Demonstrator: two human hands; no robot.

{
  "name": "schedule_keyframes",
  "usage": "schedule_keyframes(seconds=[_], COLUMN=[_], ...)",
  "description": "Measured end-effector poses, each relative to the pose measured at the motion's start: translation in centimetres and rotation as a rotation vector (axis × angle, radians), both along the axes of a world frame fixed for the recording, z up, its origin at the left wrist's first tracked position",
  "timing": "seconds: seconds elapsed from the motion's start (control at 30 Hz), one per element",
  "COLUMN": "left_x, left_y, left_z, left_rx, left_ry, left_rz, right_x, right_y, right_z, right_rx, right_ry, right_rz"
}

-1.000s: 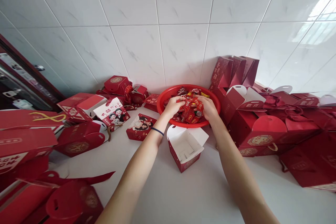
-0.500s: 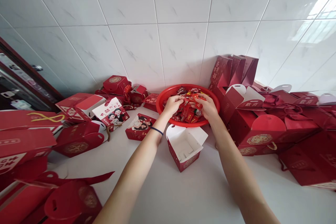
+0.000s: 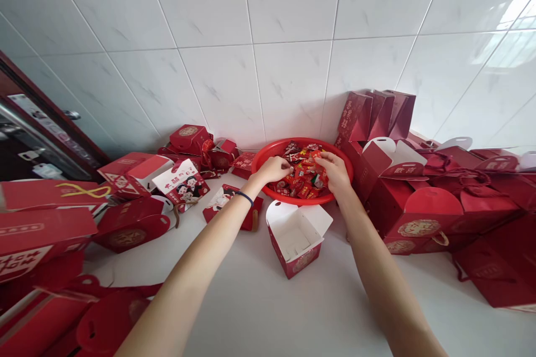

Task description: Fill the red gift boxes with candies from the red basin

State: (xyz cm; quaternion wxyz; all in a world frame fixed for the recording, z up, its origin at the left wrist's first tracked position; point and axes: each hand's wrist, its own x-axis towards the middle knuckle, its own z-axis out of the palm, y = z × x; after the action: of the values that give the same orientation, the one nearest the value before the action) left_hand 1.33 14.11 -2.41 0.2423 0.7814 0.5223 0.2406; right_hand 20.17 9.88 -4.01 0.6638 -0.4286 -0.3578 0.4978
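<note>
A red plastic basket (image 3: 268,150) against the wall holds many wrapped candies (image 3: 302,183), mostly in red wrappers. My left hand (image 3: 274,169) is over the basket's left side with its fingers curled together at the candies; whatever is in them is hidden. At the right side, my right hand (image 3: 335,172) pinches a red-wrapped candy (image 3: 316,156) between thumb and fingers. In front of the basket, between my forearms, stands an open red gift box (image 3: 295,240) with a white inside and its flaps up. No candy shows inside it.
Left of my arm lie a box with a printed couple (image 3: 220,196), a white-flapped box (image 3: 181,184) and several red boxes (image 3: 129,226). Stacked red boxes (image 3: 414,206) and upright red bags (image 3: 358,114) crowd the right. Behind is a tiled wall (image 3: 293,83).
My hands have moved apart: the left shifted left and slightly down over the candies, while the right stays at the basket's right side. The view has tilted slightly.
</note>
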Motion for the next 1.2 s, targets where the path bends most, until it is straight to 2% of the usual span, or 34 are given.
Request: schedule_keyframes(seconds=[0.13, 0.23, 0.4, 0.7, 0.83, 0.97, 1.07, 1.2], left_x=[1.2, 1.6, 0.9, 0.6, 1.0, 2.5, 3.2, 2.1], left_y=[0.2, 0.1, 0.1, 0.7, 1.1, 1.0, 0.8, 1.0], left_z=[-0.7, -1.1, -1.2, -1.7, -1.6, -1.3, -1.0, -0.7], left_rx=[-0.075, -0.119, -0.102, 0.043, 0.123, 0.155, 0.164, 0.176], left_ry=[0.118, 0.116, -0.104, -0.571, -0.666, -0.673, -0.634, -0.518], left_rz=[-0.044, -0.056, -0.031, 0.142, 0.201, 0.151, 0.075, 0.080], right_x=[0.0, 0.2, 0.4, 0.5, 0.3, -0.1, 0.0, 0.6], right_y=[-0.1, -0.2, -0.1, 0.0, -0.2, -0.4, -0.2, 0.4], right_z=[0.1, 0.3, 0.4, 0.2, 0.1, 0.1, 0.0, -0.3], right_rx=[-0.002, -0.007, -0.005, 0.040, 0.060, 0.055, 0.062, 0.055], right_ry=[0.003, 0.005, 0.013, -0.002, -0.010, -0.010, 0.024, 0.086], right_rz=[-0.023, -0.039, -0.053, 0.031, 0.134, 0.226, 0.169, 0.007])
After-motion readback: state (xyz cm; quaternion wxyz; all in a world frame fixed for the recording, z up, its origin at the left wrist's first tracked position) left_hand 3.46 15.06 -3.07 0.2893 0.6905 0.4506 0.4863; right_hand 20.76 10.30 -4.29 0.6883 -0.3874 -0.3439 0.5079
